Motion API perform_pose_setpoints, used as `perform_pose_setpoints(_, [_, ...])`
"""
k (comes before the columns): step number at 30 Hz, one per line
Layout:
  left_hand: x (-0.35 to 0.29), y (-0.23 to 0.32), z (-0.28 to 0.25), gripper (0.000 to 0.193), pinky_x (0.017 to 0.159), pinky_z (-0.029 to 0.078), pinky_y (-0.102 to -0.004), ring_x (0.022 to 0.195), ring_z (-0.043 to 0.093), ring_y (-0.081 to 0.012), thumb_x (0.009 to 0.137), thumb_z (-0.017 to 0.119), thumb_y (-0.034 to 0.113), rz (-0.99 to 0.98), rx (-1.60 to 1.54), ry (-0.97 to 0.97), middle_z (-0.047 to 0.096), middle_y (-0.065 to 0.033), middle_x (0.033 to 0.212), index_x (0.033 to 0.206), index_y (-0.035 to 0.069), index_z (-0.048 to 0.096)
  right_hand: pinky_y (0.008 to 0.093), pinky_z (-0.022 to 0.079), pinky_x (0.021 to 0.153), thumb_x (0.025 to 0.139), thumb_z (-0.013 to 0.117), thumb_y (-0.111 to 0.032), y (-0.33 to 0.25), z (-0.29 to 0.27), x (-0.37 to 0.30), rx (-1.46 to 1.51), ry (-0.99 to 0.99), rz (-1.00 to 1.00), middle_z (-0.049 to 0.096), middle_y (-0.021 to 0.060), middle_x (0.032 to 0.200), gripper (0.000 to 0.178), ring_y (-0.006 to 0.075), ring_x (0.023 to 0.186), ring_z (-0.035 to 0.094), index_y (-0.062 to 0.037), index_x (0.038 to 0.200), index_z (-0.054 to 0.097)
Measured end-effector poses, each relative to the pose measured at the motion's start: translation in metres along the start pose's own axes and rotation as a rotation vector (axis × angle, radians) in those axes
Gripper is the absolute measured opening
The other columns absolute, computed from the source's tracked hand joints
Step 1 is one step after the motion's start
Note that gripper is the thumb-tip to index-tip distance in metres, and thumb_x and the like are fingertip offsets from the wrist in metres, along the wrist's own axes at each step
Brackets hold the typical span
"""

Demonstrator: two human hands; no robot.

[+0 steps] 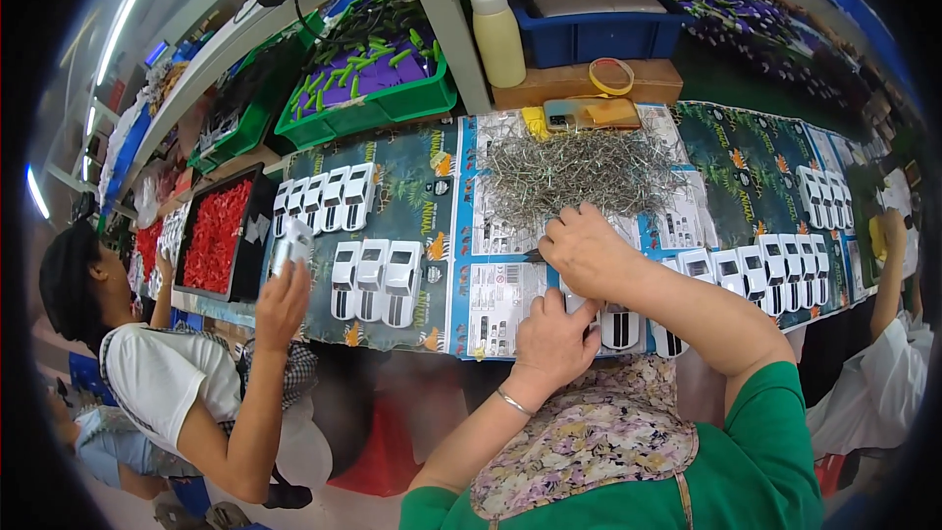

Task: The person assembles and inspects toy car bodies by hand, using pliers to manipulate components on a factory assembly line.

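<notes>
My left hand (556,339) is closed at the table's near edge, its thumb and fingers around a white toy car shell that they mostly cover. Just above it, my right hand (589,250) is curled with the knuckles up. A dark pointed tip (534,256) sticks out beside its fingers; what kind of thing it belongs to is hidden. Beyond the right hand lies a heap of thin silvery metal pieces (579,172). White toy car shells with dark windows (620,328) lie beside and under my right forearm.
More car shells (373,280) lie in rows at left and right. A co-worker's hand (285,299) at left holds a white shell. Behind the heap are a phone (564,115), a pale yellow bottle (498,39) and a blue bin (603,39). A black tray (257,226) holds red parts.
</notes>
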State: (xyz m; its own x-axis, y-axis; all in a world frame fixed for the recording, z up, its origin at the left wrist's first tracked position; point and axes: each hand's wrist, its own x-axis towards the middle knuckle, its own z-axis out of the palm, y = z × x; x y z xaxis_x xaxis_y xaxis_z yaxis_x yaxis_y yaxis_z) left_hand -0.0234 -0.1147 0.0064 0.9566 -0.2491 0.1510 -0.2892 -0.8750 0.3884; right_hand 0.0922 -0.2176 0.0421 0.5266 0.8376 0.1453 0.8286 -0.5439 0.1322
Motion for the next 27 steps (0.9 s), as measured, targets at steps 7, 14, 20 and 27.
perform_pose_setpoints(7, [0.006, 0.002, 0.004, 0.039, 0.061, 0.048, -0.0430, 0.081, 0.053, -0.0341, 0.076, 0.068, 0.029, -0.047, -0.032, 0.035, 0.047, -0.0166, 0.090, 0.113, 0.021, 0.061, 0.0358, 0.042, 0.074, 0.072, 0.060, -0.016, 0.005, 0.001, 0.004, -0.071, 0.029, -0.009, 0.061, 0.0058, 0.083, 0.012, 0.0223, 0.085, 0.057, -0.0091, 0.081, 0.066])
perform_pose_setpoints(14, [-0.003, -0.026, 0.008, 0.035, 0.069, 0.050, -0.0377, 0.082, 0.053, -0.0356, 0.073, 0.061, 0.015, -0.073, -0.350, 0.213, 0.048, -0.0178, 0.092, 0.109, 0.016, 0.060, 0.0385, 0.051, 0.064, 0.073, 0.063, -0.017, 0.018, 0.003, -0.007, 0.097, -0.022, 0.073, 0.065, 0.0094, 0.077, 0.013, 0.0275, 0.074, 0.065, -0.0080, 0.080, 0.067])
perform_pose_setpoints(20, [-0.028, -0.068, -0.009, 0.054, 0.080, 0.049, -0.0375, 0.098, 0.057, -0.0258, 0.073, 0.059, 0.011, -0.345, -1.702, 0.112, 0.057, -0.0128, 0.111, 0.126, 0.007, 0.047, 0.0414, 0.052, 0.063, 0.075, 0.063, -0.019, 0.015, -0.014, -0.035, 0.366, 0.118, 0.261, 0.064, 0.0103, 0.076, 0.016, 0.0297, 0.073, 0.065, -0.0091, 0.087, 0.066])
perform_pose_setpoints(27, [-0.036, -0.088, -0.019, 0.056, 0.066, 0.052, -0.0406, 0.084, 0.060, -0.0290, 0.081, 0.057, 0.030, -0.354, -1.931, 0.287, 0.059, -0.0177, 0.100, 0.132, 0.009, 0.043, 0.0418, 0.050, 0.069, 0.073, 0.064, -0.016, 0.015, -0.005, -0.041, 0.280, -0.022, 0.292, 0.063, 0.0106, 0.081, 0.019, 0.0297, 0.077, 0.063, -0.0093, 0.091, 0.066])
